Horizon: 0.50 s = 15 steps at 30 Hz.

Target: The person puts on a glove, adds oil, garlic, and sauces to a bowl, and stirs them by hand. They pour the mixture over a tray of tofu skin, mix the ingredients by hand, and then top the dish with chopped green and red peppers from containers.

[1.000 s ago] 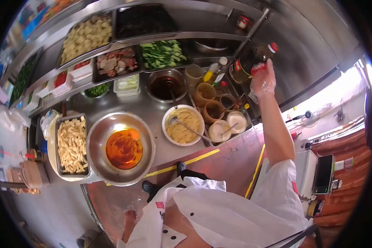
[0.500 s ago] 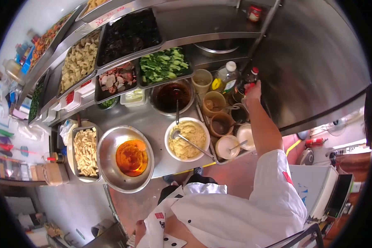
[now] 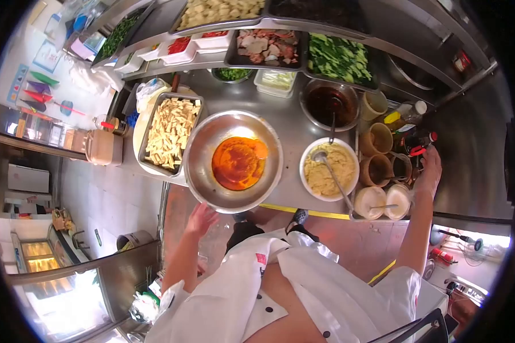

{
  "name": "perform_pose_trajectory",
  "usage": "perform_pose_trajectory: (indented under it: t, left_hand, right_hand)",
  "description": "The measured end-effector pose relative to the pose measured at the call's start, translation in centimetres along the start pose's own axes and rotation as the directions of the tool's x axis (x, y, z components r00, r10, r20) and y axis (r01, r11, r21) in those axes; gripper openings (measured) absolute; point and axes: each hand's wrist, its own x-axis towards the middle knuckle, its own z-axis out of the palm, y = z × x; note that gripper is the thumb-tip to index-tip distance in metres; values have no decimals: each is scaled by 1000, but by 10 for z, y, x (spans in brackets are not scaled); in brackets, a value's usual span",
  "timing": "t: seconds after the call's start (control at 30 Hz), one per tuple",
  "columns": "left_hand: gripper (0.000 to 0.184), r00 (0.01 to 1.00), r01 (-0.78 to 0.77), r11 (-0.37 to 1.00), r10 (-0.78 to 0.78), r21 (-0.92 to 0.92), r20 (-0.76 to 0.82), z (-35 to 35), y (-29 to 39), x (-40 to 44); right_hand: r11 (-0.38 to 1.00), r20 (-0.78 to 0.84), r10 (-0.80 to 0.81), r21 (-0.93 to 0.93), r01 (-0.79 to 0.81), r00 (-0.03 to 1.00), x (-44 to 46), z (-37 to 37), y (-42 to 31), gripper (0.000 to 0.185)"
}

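Note:
My right hand (image 3: 428, 172) is at the right end of the counter, its fingers closed at the side of a dark sauce bottle (image 3: 416, 142) with a red cap. The bottle stands among the seasoning tubs, and part of the grip is hidden. Just below the front rim of a large steel bowl (image 3: 198, 171) is my left hand (image 3: 202, 219), fingers apart and nothing in it. Orange-red oily sauce (image 3: 240, 162) lies in that bowl. Whether my left fingertips touch the rim is unclear.
Beside the steel bowl are a tray of pale cut strips (image 3: 170, 132) and a white bowl of yellowish paste (image 3: 328, 171) with a ladle. A bowl of dark sauce (image 3: 320, 103) sits behind. Trays of greens (image 3: 339, 59) and sliced meat (image 3: 267, 47) line the low shelf.
The view has swung, so the counter appears farther right. My left hand has come into view by the steel bowl. My right hand remains at the red-capped bottle.

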Motion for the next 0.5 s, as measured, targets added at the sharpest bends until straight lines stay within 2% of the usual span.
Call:
perform_pose_trajectory:
  t: [0.03,0.07,0.1,0.23,0.3,0.33,0.37,0.43,0.47,0.5]
  left_hand:
    - [55,1000,7,1000,-7,-5,3,8,10,15]
    - [56,985,79,991,-61,-110,160,13,19,30]
    - [57,942,168,966,-97,-199,322,12,21,42]
    - [49,854,246,957,-137,-157,501,-4,18,77]
    - [43,920,230,963,-169,-137,353,-4,20,69]
    - [41,922,208,973,-161,-99,352,5,35,55]
    - [41,912,223,969,-170,-104,374,17,54,42]
    - [38,939,97,993,-113,66,325,31,83,17]
    - [38,959,44,995,-68,90,276,39,88,15]
    - [38,954,46,994,-73,101,291,37,95,19]
  right_hand:
    - [996,148,-90,39,85,985,-28,7,-10,49]
    - [983,284,-178,87,160,942,-60,17,-17,50]
    - [985,363,-170,79,151,916,-99,32,-23,49]
    - [995,557,-96,43,86,825,-241,105,-18,33]
    - [999,587,36,-25,-27,809,-304,139,-16,33]
    - [995,595,101,-45,-92,798,-322,156,-9,35]
    - [996,581,94,-58,-74,808,-337,172,-8,35]
    - [973,608,174,14,-230,774,-372,190,-9,34]
    - [972,591,178,16,-232,787,-388,195,-22,32]
    - [973,575,176,22,-230,799,-399,195,-25,32]
